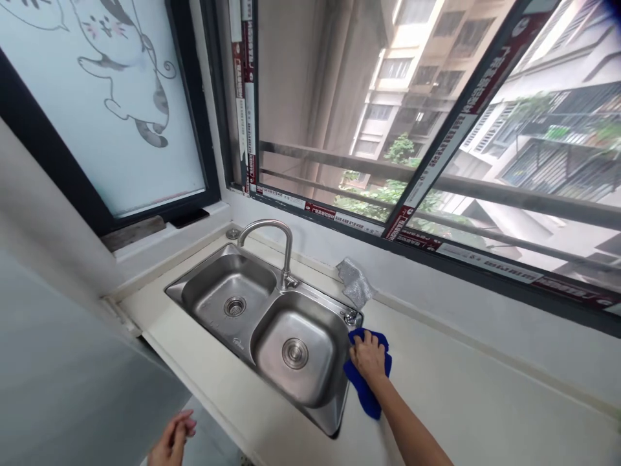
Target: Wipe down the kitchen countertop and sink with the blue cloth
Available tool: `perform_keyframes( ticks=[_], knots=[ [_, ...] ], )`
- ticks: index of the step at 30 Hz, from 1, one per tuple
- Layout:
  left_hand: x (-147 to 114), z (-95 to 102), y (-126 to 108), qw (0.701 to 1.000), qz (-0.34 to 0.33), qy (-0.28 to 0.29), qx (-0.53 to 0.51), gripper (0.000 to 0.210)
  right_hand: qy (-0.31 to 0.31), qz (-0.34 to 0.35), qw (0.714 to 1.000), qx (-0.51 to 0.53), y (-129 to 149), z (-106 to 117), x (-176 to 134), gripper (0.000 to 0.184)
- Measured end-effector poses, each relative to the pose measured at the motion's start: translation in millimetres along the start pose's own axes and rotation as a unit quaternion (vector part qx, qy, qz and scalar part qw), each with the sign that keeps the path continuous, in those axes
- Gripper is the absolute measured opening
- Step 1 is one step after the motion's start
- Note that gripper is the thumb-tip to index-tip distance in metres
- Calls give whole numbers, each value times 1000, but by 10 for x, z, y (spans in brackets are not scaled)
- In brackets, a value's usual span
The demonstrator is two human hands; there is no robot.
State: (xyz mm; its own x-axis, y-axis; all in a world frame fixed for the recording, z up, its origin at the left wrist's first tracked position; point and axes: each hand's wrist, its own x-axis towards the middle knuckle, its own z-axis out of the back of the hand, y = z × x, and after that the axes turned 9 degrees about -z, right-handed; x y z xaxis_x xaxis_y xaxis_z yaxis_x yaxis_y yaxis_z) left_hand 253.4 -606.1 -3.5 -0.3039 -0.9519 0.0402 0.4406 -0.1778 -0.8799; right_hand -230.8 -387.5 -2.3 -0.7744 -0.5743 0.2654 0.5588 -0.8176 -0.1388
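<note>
My right hand (369,357) presses on a blue cloth (365,393), its fingers bent over the top edge. The cloth lies on the pale countertop (466,388), against the right rim of the stainless double sink (252,346). Close beyond my fingers is a small metal fitting (350,317) at the sink's back right corner. Low in the view my left hand (172,441) hangs in front of the counter edge, apart from everything. Its fingers are loosely curved, with nothing seen in them.
A curved faucet (286,259) rises behind the sink's divider. Crumpled clear plastic (356,283) lies on the counter by the back wall. A round metal piece (233,233) sits at the far left corner. Windows with dark frames (392,223) stand above, and a dark flat object (190,218) rests on the left ledge.
</note>
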Motion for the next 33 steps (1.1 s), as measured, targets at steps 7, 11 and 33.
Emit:
perform_keyframes(
  ticks=[7, 11, 33],
  knots=[
    [293, -474, -717, 979, -128, 156, -39, 45, -39, 51, 996, 58, 81, 122, -768, 26],
    [410, -593, -666, 970, -166, 179, 7, 40, -56, 93, 981, 164, 121, 185, -1238, 27],
    [481, -948, -579, 947, -108, 106, 285, 26, -36, 159, 972, 172, -279, -290, -291, 26]
  ],
)
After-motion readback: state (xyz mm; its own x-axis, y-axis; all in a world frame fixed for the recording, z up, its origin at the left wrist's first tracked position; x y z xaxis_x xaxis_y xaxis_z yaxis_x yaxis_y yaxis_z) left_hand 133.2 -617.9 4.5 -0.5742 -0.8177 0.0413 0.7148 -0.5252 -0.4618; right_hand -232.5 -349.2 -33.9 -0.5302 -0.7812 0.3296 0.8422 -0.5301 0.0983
